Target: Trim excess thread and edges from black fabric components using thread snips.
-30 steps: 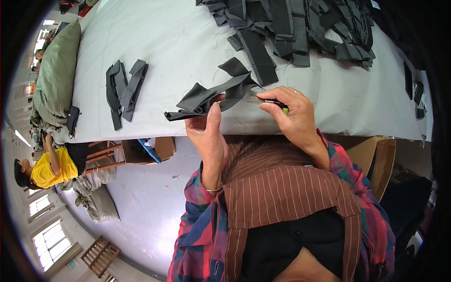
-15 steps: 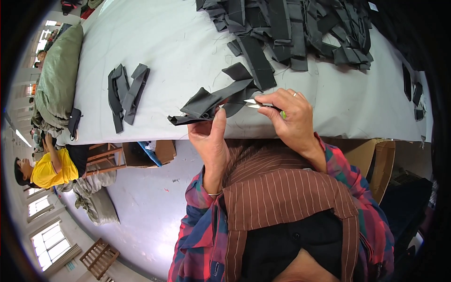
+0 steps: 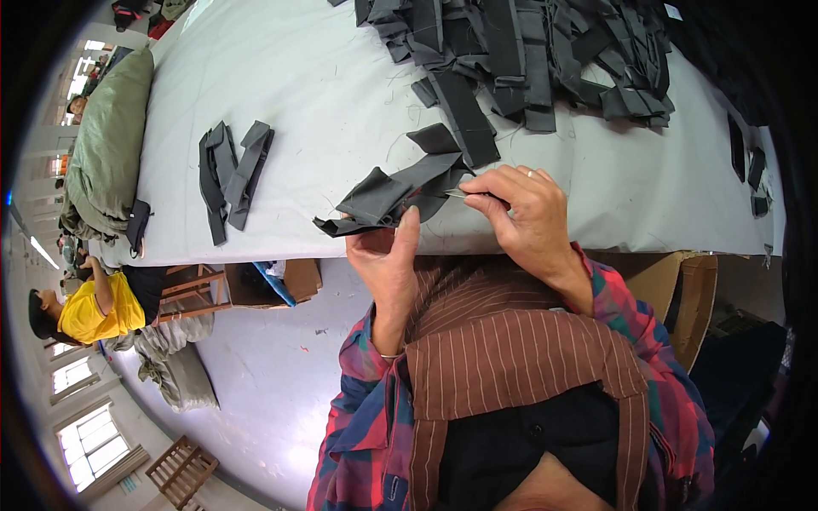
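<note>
My left hand (image 3: 385,255) pinches a folded dark grey fabric strip (image 3: 396,189) between thumb and fingers, at the table's near edge. The strip's far end twists up and away to the right. Closed around a pair of thread snips (image 3: 455,193), my right hand (image 3: 526,211) is just right of the strip. The snips' metal blades point left, at the strip's right edge; their handles are mostly hidden in my palm. Ahead of my hands, a large heap of similar dark strips (image 3: 537,64) covers the far part of the table. A few more strips (image 3: 228,179) lie to the left.
The table (image 3: 298,102) has a pale cover with loose thread ends on it. A green stuffed sack (image 3: 111,140) rests at its left edge. Cardboard boxes (image 3: 694,298) stand beneath on the right. A person in a yellow shirt (image 3: 102,308) is off to the left.
The fabric strip has shifted slightly right and its folds have spread a little. The snips' blades, apart before, now appear closer together beside the strip's edge.
</note>
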A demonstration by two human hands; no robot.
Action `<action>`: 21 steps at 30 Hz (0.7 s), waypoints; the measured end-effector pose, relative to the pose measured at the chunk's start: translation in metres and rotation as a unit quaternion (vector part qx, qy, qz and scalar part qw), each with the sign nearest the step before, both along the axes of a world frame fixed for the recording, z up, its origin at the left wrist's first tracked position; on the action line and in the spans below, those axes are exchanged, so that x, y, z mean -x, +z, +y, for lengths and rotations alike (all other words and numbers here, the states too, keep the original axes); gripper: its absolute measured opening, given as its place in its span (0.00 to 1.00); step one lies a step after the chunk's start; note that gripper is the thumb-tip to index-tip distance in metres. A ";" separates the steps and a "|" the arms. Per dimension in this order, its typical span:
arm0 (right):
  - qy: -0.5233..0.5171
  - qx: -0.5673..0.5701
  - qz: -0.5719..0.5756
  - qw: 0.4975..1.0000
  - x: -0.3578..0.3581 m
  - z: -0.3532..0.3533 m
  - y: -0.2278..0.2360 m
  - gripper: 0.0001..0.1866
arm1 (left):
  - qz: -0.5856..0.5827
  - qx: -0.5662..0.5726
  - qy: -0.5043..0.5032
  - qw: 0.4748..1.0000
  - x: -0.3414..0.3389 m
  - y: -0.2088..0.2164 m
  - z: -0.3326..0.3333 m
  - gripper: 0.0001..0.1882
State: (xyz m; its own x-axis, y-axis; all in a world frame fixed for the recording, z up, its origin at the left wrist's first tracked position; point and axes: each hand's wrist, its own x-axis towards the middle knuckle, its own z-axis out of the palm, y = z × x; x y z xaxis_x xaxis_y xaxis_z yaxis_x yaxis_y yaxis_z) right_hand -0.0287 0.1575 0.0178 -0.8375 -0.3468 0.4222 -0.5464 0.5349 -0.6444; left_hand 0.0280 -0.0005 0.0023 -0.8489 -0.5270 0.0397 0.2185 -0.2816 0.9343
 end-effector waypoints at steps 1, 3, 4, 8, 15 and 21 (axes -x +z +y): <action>0.011 -0.008 -0.007 1.000 0.001 -0.001 0.002 0.06 | -0.001 0.000 0.000 1.000 -0.001 -0.003 -0.001 0.22; 0.014 -0.032 0.005 0.999 -0.001 -0.007 0.008 0.08 | 0.020 0.049 0.021 0.998 -0.002 -0.011 -0.001 0.18; 0.016 -0.056 0.017 0.998 -0.003 -0.010 0.010 0.09 | 0.022 0.049 0.020 0.998 -0.003 -0.012 -0.001 0.18; 0.033 -0.070 0.026 0.997 -0.003 -0.018 0.004 0.09 | 0.004 0.067 0.024 0.997 -0.005 -0.013 0.001 0.17; 0.025 -0.093 0.048 0.994 0.007 -0.024 0.002 0.06 | -0.034 0.055 0.000 0.998 0.001 -0.004 0.003 0.22; 0.040 -0.123 0.037 0.991 0.006 -0.023 0.007 0.07 | 0.012 0.093 -0.010 0.996 0.001 -0.002 0.004 0.25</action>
State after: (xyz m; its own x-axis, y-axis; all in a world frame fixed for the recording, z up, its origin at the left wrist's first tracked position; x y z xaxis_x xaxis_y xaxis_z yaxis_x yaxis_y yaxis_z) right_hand -0.0348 0.1349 0.0252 -0.7736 -0.5106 0.3752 -0.6337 0.6241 -0.4571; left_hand 0.0268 0.0036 0.0002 -0.8570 -0.4915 0.1550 0.2369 -0.1086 0.9654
